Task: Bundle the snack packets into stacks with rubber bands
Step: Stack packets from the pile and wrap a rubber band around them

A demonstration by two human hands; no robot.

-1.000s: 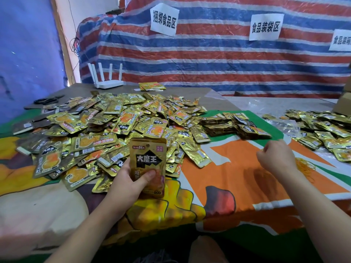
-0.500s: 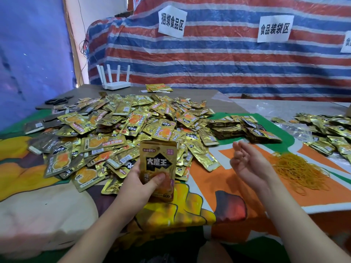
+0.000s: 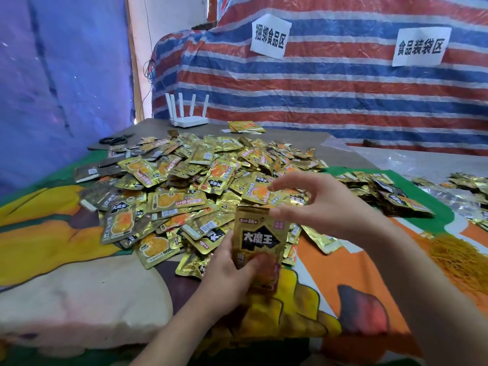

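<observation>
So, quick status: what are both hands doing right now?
Left hand grips upright packet stack. Right hand open above its top, band not visible. Rubber bands heaped right. Nothing blocking.

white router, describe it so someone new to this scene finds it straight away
Start at the striped red, white and blue tarp behind the table. At its lower left corner, on the brown far end of the table beyond the pile of gold snack packets, stands the white router. It alone is plain white, with five upright antennas.
</observation>
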